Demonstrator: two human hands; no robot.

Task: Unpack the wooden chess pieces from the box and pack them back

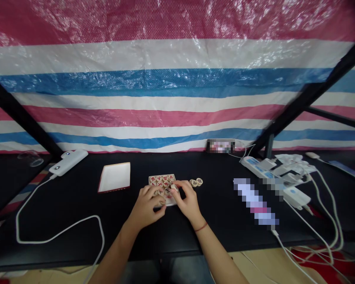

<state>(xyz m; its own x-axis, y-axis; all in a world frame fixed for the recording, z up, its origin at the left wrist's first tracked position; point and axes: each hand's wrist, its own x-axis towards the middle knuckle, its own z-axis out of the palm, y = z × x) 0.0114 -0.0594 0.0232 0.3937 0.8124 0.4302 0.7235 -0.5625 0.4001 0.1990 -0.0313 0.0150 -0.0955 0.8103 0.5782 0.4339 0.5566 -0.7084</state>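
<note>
A shallow box (172, 200) of round wooden Chinese chess pieces sits on the black table in front of me. Red-marked pieces (159, 178) fill its far rows, and black-marked ones (167, 191) lie nearer. My left hand (143, 207) reaches over the near left part, its fingers and thumb curled round a chess piece (159, 201). Between the thumb and fingers of my right hand (189, 199), a tilted chess piece (174, 187) is pinched above the box's right side. My fingers hide some pieces. A few loose pieces (196, 182) lie together right of the box.
Left of the box lies an open lid (115, 177), white inside. A white device (69, 162) with a cable stands farther left. To the right are a blurred phone-like object (256, 201), a power strip (276, 181) with plugs, and another blurred device (221, 146) at the back.
</note>
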